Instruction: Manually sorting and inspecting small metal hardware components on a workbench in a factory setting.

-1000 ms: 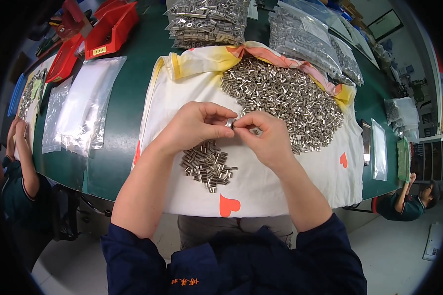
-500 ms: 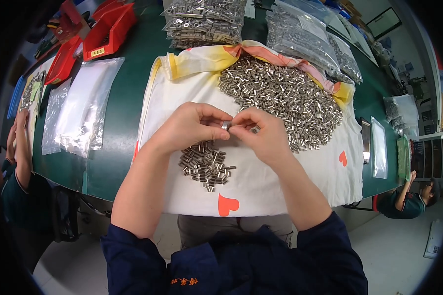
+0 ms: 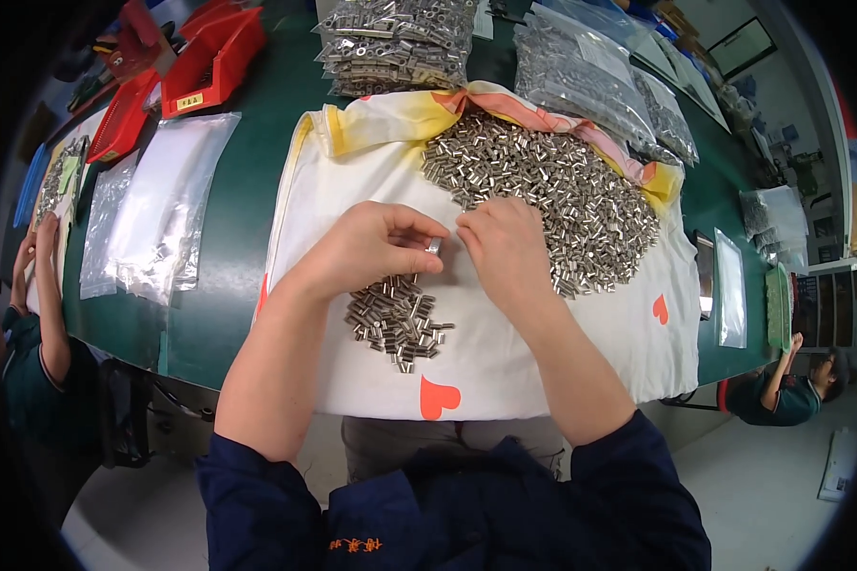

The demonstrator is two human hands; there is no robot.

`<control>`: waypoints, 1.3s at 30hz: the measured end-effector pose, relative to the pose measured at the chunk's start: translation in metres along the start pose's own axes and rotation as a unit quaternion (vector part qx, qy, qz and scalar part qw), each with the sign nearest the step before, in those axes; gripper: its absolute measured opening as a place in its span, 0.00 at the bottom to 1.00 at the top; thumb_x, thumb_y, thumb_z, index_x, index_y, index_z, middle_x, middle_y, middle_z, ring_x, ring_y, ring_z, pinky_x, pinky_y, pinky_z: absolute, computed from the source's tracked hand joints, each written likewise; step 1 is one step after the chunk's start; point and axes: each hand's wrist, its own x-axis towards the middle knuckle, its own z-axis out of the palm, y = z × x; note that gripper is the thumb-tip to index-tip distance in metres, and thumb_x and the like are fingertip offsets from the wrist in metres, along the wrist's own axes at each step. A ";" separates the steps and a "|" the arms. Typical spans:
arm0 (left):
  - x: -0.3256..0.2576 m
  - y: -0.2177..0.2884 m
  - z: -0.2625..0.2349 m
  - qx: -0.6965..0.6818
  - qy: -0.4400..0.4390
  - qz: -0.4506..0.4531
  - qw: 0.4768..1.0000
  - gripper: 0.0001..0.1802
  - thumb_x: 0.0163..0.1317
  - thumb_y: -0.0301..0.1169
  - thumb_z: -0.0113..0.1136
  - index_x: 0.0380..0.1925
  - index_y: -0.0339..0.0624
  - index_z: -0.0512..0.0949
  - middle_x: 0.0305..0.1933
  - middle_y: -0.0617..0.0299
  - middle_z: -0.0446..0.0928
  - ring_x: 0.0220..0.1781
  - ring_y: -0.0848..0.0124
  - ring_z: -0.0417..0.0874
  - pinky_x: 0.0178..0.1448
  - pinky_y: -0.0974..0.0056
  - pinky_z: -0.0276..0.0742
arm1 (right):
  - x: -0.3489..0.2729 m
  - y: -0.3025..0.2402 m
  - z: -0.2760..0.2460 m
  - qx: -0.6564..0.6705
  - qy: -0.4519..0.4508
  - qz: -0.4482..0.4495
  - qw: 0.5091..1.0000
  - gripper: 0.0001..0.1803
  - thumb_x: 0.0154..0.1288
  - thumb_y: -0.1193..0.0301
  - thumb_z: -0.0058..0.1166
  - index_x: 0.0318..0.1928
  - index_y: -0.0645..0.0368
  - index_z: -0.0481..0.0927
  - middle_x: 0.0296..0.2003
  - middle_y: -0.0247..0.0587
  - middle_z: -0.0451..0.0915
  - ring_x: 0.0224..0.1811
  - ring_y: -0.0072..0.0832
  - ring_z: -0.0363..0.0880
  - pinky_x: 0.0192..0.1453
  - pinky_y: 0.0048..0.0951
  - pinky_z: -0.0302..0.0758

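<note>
A small metal sleeve [image 3: 433, 246] is pinched by the left hand [image 3: 371, 249]; the right hand [image 3: 505, 246], fingers curled, is held just beside it, a small pile [image 3: 395, 319] lying beneath.

Dark navy top w/ sleeves pushed up, orange chest embroidery, bare forearms

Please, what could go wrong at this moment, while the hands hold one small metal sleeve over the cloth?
1. The left hand pinches the metal sleeve only at the fingertips; it may slip and fall into the small pile, mixing with it.
2. The right hand rests at the edge of the big pile; a sweep could push loose sleeves towards the small pile.
3. The small pile lies near the front of the white cloth; pieces might roll off.
</note>
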 end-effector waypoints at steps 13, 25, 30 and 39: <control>0.002 -0.007 -0.004 -0.076 0.024 0.009 0.997 0.19 0.50 0.23 0.65 0.44 0.31 0.75 0.32 0.65 0.76 0.33 0.81 0.75 0.38 0.76 0.72 | 0.003 -0.015 -0.013 0.457 -0.116 0.234 0.850 0.05 0.55 0.76 0.55 0.34 0.62 0.78 0.28 0.29 0.77 0.29 0.14 0.72 0.34 0.17 0.70; -0.006 -0.002 0.002 -0.032 0.063 -0.006 0.997 0.18 0.47 0.20 0.65 0.42 0.30 0.76 0.31 0.64 0.77 0.31 0.80 0.75 0.35 0.75 0.73 | -0.005 -0.027 -0.006 0.290 0.004 0.093 0.953 0.05 0.51 0.72 0.56 0.30 0.58 0.78 0.28 0.39 0.77 0.33 0.35 0.75 0.38 0.32 0.72; -0.001 0.000 -0.003 -0.065 0.032 -0.013 0.997 0.17 0.48 0.17 0.63 0.41 0.30 0.76 0.31 0.65 0.76 0.31 0.80 0.74 0.34 0.77 0.72 | -0.001 -0.015 -0.018 0.352 -0.047 0.108 0.929 0.06 0.52 0.72 0.57 0.32 0.58 0.79 0.27 0.39 0.79 0.30 0.31 0.77 0.35 0.29 0.73; -0.003 0.005 0.003 -0.036 0.007 -0.014 0.999 0.17 0.49 0.16 0.62 0.41 0.29 0.75 0.35 0.63 0.77 0.36 0.77 0.77 0.41 0.74 0.75 | -0.002 -0.011 -0.016 0.362 -0.077 0.120 0.921 0.07 0.50 0.71 0.56 0.30 0.59 0.77 0.25 0.42 0.78 0.29 0.35 0.77 0.35 0.33 0.72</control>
